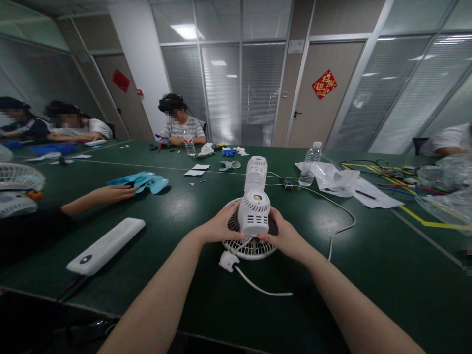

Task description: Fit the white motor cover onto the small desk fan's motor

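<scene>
A white vented housing [255, 211] stands at the middle of the green table, over a round fan grille [254, 253]. My left hand [223, 223] holds its left side, fingers curled behind it and thumb at the lower front. On the opposite side, my right hand [285, 233] grips the housing the same way. Beyond it rises a further white vented part [256, 169]. A white block [228, 261] with a short white cable lies just in front of the grille, left of centre.
At left are a long white device [106, 246], blue fan blades [153, 182] touched by another person's hand, and another fan [20, 189]. A water bottle [310, 164], plastic bag [330, 178] and wires lie at right. People sit around the table [177, 275].
</scene>
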The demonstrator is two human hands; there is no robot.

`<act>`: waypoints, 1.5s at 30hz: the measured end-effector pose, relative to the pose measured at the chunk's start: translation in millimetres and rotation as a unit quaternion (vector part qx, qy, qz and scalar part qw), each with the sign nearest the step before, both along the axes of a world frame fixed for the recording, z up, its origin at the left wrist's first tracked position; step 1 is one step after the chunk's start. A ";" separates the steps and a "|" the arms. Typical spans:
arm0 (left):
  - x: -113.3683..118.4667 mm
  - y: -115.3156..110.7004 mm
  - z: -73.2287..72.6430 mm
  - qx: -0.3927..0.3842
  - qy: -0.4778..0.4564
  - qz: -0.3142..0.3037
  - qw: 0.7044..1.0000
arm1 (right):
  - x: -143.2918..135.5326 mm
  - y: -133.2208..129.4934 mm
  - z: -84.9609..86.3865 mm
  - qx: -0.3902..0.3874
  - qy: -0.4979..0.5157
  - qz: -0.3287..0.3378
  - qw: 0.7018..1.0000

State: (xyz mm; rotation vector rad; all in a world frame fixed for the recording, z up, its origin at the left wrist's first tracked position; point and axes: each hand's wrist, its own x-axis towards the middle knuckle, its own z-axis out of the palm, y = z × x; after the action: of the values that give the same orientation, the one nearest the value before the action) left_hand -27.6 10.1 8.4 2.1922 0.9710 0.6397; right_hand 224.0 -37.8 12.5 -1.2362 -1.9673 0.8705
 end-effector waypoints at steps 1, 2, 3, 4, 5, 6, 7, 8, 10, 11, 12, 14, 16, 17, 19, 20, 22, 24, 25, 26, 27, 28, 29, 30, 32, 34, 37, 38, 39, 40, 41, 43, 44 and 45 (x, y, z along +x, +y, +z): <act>-0.4 0.3 0.2 0.002 0.007 0.001 1.000 | 0.3 0.1 -0.3 0.000 0.000 -0.001 1.000; -0.8 0.5 0.3 0.004 0.014 0.001 1.000 | 0.6 0.1 -0.6 0.002 0.002 -0.001 1.000; -1.1 0.7 0.5 0.004 0.020 0.001 1.000 | 0.8 0.1 -1.1 0.005 0.003 -0.001 1.000; -1.3 0.7 0.6 0.005 0.024 0.001 1.000 | 0.8 0.0 -1.8 0.009 0.005 -0.001 1.000; -1.3 0.6 0.8 0.005 0.027 0.001 1.000 | 0.7 -0.1 -2.5 0.013 0.007 0.000 1.000; -1.2 0.3 1.2 0.007 0.030 0.000 1.000 | 0.3 -0.2 -3.4 0.017 0.009 0.000 1.000; -1.0 -0.3 1.8 0.009 0.032 0.001 0.999 | -0.4 -0.3 -4.3 0.023 0.012 0.001 1.000; -0.6 -1.1 2.5 0.012 0.035 0.002 0.999 | -1.3 -0.4 -5.4 0.029 0.015 0.003 0.999; 0.3 -3.2 4.4 0.018 0.045 0.005 0.999 | -4.1 -0.6 -7.7 0.044 0.023 0.005 0.999; 0.6 -4.4 5.4 0.021 0.051 0.006 0.998 | -5.7 -0.7 -8.7 0.050 0.023 0.004 0.998; 0.8 -5.5 6.2 0.023 0.058 0.008 0.998 | -7.3 -0.8 -9.6 0.054 0.022 0.000 0.998; 0.4 -7.0 6.9 0.027 0.072 0.012 0.997 | -9.9 -1.2 -10.8 0.058 0.017 -0.010 0.998; -0.8 -7.2 6.2 0.029 0.084 0.013 0.996 | -11.2 -1.5 -11.0 0.055 0.011 -0.018 0.998; -1.5 -6.9 5.4 0.031 0.088 0.013 0.996 | -11.2 -1.5 -10.8 0.050 0.008 -0.020 0.999; -2.5 -5.8 3.5 0.035 0.091 0.009 0.995 | -10.3 -1.2 -10.5 0.038 0.000 -0.022 0.999; -2.6 -5.2 2.6 0.038 0.090 0.008 0.995 | -9.6 -0.7 -10.5 0.036 -0.004 -0.023 0.999; -2.1 -4.2 1.4 0.045 0.092 0.006 0.995 | -7.9 1.0 -11.4 0.046 -0.006 -0.020 0.999; -1.2 -3.7 0.8 0.053 0.099 0.005 0.994 | -6.0 3.7 -14.1 0.067 -0.008 -0.003 0.998; -0.7 -3.6 0.7 0.057 0.103 0.006 0.993 | -4.8 5.4 -16.3 0.080 -0.012 0.006 0.997; -0.5 -3.5 0.6 0.059 0.106 0.007 0.993 | -3.6 7.1 -19.0 0.091 -0.019 0.012 0.996; -0.4 -3.3 0.4 0.061 0.107 0.007 0.992 | -2.2 8.8 -22.2 0.098 -0.031 0.013 0.995; -0.4 -3.1 0.3 0.062 0.107 0.007 0.992 | -0.8 10.3 -25.6 0.102 -0.047 0.007 0.994; -0.6 -2.8 0.1 0.062 0.106 0.007 0.992 | 0.5 11.6 -29.0 0.103 -0.064 -0.003 0.993; -0.9 -2.4 0.0 0.062 0.104 0.005 0.993 | 1.5 12.4 -32.1 0.102 -0.082 -0.016 0.991; -1.7 -1.8 0.3 0.061 0.102 0.000 0.993 | 2.5 12.7 -36.8 0.097 -0.112 -0.035 0.988; -2.6 -2.0 1.5 0.058 0.101 -0.006 0.993 | 1.7 11.5 -38.8 0.095 -0.130 -0.043 0.986; -3.9 -4.2 4.4 0.051 0.098 -0.010 0.994 | -1.8 8.8 -37.0 0.097 -0.134 -0.046 0.985; -4.2 -5.0 4.9 0.050 0.093 -0.011 0.994 | -3.0 7.9 -35.5 0.097 -0.131 -0.047 0.986; -4.4 -5.4 5.0 0.049 0.084 -0.011 0.995 | -4.1 7.1 -33.5 0.097 -0.125 -0.049 0.986; -4.4 -5.2 4.3 0.047 0.070 -0.011 0.996 | -4.9 6.3 -31.1 0.096 -0.116 -0.049 0.987; -4.3 -4.1 2.7 0.043 0.049 -0.008 0.998 | -5.5 5.4 -28.3 0.094 -0.106 -0.048 0.989; -4.0 1.2 -3.0 0.026 -0.021 0.023 0.999 | -6.1 3.4 -21.7 0.088 -0.082 -0.041 0.992; -4.2 5.3 -6.9 0.013 -0.067 0.057 0.996 | -6.4 2.1 -18.2 0.084 -0.071 -0.037 0.993; -4.9 10.0 -11.1 -0.002 -0.127 0.112 0.985 | -6.8 0.7 -14.6 0.080 -0.063 -0.033 0.994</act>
State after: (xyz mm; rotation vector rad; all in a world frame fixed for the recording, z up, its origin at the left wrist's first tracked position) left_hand -32.4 20.2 -2.7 1.9517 1.0875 0.9949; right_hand 217.2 -37.1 -2.1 -1.2806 -2.0393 0.6025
